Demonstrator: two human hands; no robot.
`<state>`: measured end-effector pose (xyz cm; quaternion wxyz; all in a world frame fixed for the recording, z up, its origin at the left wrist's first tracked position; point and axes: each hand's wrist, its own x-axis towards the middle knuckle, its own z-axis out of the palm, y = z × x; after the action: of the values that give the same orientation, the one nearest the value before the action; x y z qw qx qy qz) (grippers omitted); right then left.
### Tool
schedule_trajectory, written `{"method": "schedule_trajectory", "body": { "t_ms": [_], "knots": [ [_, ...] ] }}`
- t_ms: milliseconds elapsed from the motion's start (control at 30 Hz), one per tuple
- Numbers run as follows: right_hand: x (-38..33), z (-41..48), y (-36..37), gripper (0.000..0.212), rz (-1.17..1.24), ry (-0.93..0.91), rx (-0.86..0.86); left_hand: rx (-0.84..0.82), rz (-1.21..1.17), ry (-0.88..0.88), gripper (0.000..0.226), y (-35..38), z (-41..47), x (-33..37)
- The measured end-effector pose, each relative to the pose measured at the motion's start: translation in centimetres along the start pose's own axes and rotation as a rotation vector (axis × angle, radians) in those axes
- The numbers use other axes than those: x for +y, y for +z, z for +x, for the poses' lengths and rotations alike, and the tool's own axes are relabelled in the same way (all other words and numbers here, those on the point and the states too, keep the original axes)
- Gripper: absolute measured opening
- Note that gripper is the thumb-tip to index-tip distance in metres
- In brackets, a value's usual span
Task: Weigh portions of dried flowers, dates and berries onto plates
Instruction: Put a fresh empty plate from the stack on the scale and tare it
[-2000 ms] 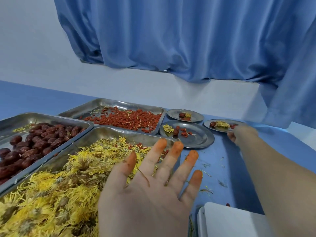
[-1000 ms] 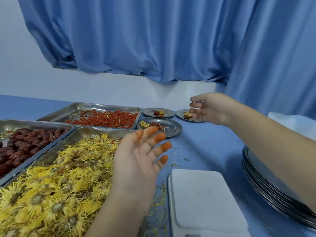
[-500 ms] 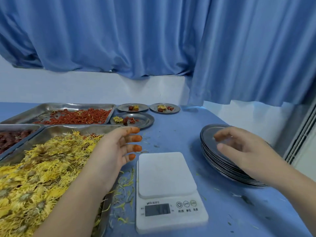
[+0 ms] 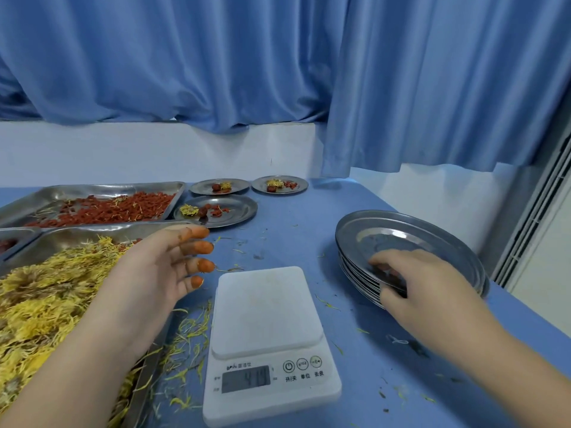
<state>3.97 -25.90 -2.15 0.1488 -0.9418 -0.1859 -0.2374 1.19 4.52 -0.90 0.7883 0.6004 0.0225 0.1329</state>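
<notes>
Fingers (image 4: 389, 257) of the right hand (image 4: 429, 282) are curled over the inner face of the top plate (image 4: 401, 236). The thumb bears against the rim on the near side, so the plate is pinched between thumb and fingers. The top plate sits on the stack of plates (image 4: 352, 271), which stands near the right edge of the counter (image 4: 293, 242).

The left hand (image 4: 151, 273) hovers above the right rim of the flower tray (image 4: 92, 231). Its fingers (image 4: 191, 247) are straight and spread, with orange-stained tips, and grasp nothing.

The scale (image 4: 265, 319) stands at the near edge of the counter, between the two hands. Its display (image 4: 245, 378) is lit, but the digits are too blurred to read.

Dried flowers (image 4: 46, 304) fill the flower tray at the near left corner. Berries (image 4: 123, 208) lie in the berry tray (image 4: 92, 189) behind it, toward the far edge. Just right of the berry tray lies a large filled plate (image 4: 241, 210). Two small filled plates (image 4: 200, 188) (image 4: 301, 186) lie side by side behind it. Each of the three carries flowers, a date and berries. Loose petals (image 4: 188, 335) lie on the counter between the flower tray and the scale.
</notes>
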Motion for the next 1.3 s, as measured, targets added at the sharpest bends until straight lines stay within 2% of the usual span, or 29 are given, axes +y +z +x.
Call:
{"method": "schedule_trajectory", "body": {
  "t_ms": [200, 333, 433, 533, 633, 767, 967, 1100, 1300],
  "knots": [
    [0.3, 0.1, -0.8, 0.02, 0.109, 0.016, 0.142, -0.013, -0.021, 0.001, 0.025, -0.1, -0.1, 0.1],
    [0.4, 0.3, -1.1, 0.025, 0.024, -0.101, 0.315, 0.005, -0.009, 0.004, 0.024, -0.1, -0.2, 0.1],
    [0.7, 0.5, -1.1, 0.019, -0.013, -0.178, 0.433, 0.032, -0.016, 0.009, 0.022, 0.0, -0.3, 0.1],
    [0.1, 0.1, -1.1, 0.009, 0.005, -0.275, 0.529, 0.067, -0.027, 0.018, 0.021, 0.1, -0.3, 0.3],
    [-1.6, -0.7, -0.5, 0.013, 0.056, -0.4, 0.566, 0.133, -0.051, 0.043, 0.018, 0.0, -0.4, 0.5],
    [-3.8, -1.7, 1.2, 0.023, 0.129, -0.568, 0.519, 0.265, -0.148, 0.119, 0.016, -0.2, -0.5, 0.8],
    [-5.3, -2.4, 3.4, 0.016, 0.168, -0.666, 0.369, 0.341, -0.224, 0.137, 0.016, -0.5, -0.6, 1.1],
    [-5.5, -2.4, 4.0, 0.011, 0.164, -0.623, 0.313, 0.337, -0.221, 0.121, 0.015, -0.4, -0.6, 1.1],
    [-5.5, -2.5, 3.6, 0.007, 0.255, -0.425, 0.129, 0.328, -0.214, 0.118, 0.015, -0.3, -0.7, 1.1]
  ]
}}
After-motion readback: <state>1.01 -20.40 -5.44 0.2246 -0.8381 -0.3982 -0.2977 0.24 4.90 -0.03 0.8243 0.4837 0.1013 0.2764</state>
